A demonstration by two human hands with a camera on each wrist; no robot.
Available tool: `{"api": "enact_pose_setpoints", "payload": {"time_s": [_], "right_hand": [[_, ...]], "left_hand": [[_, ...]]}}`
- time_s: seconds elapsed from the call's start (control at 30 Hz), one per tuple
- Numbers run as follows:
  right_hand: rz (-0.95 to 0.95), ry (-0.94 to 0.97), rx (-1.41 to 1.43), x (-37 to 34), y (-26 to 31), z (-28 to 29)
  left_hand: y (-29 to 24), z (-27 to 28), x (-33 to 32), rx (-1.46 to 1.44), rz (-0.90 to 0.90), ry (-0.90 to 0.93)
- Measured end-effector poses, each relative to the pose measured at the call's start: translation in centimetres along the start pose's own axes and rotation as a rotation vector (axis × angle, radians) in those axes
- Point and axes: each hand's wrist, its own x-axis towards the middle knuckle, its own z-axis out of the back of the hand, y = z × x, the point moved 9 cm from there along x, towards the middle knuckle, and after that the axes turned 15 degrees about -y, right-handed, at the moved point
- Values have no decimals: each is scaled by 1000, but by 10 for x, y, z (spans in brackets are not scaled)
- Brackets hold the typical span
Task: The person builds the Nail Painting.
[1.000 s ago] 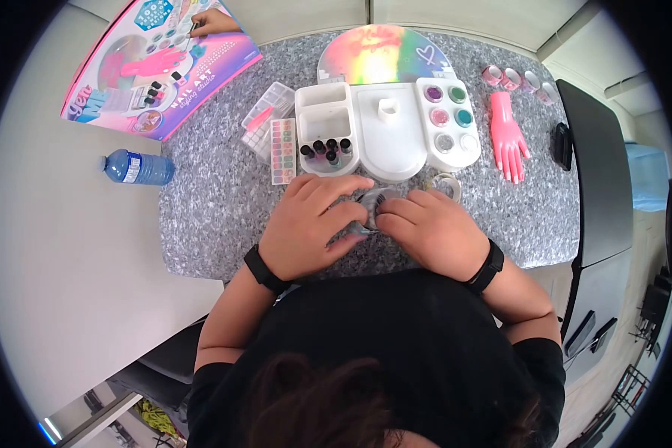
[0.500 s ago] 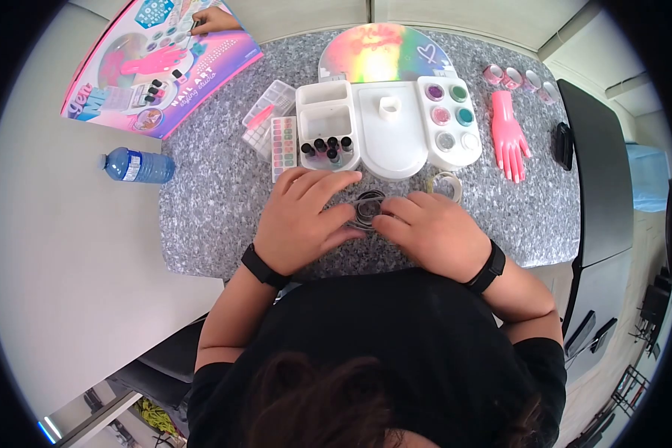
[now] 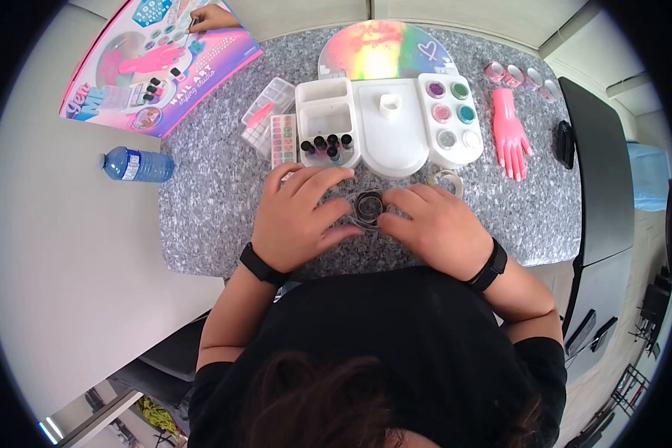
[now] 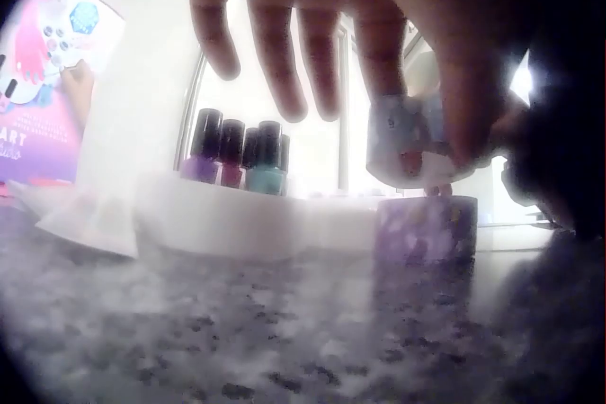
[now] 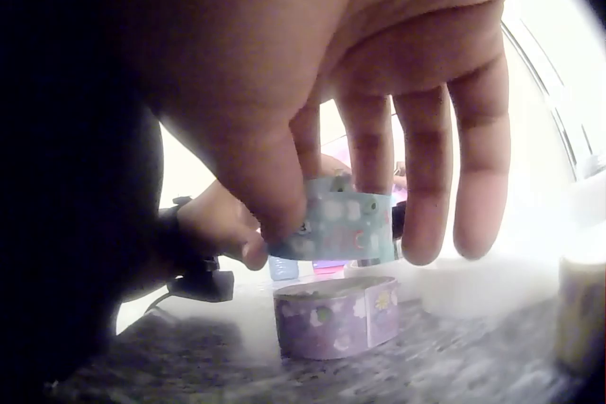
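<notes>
Thumb and index finger of my left hand [image 3: 295,213] pinch one side of a light blue patterned tape roll [image 5: 346,224]. My right hand [image 3: 442,224] pinches the opposite side between thumb and fingers. The other fingers of both hands hang loosely outward. Just under the blue roll, a purple flowered tape roll [image 5: 331,328] stands on the speckled grey table [image 3: 216,224]. Seen from above in the head view, the two rolls overlap as one dark coil between the hands. Beyond the right fingertips lies another pale tape roll [image 3: 455,183].
Behind the hands stands a white nail-art station [image 3: 392,149] with small polish bottles [image 3: 332,145] and glitter pots [image 3: 441,113]. A pink model hand [image 3: 509,134] and several pink rolls [image 3: 513,75] lie right. Sticker sheets [image 3: 282,138], a water bottle [image 3: 138,166] and a box [image 3: 157,67] are left.
The blue roll, earlier tilted and largely covered by the fingers, now sits level over the purple one. My left hand has drawn slightly to the left, showing more of the coil.
</notes>
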Motion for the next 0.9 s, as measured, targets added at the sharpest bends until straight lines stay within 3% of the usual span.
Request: {"api": "enact_pose_setpoints", "payload": {"time_s": [0.9], "right_hand": [[-37, 105, 75, -6, -4, -12]], "left_hand": [[3, -22, -10, 7, 5, 105]]}}
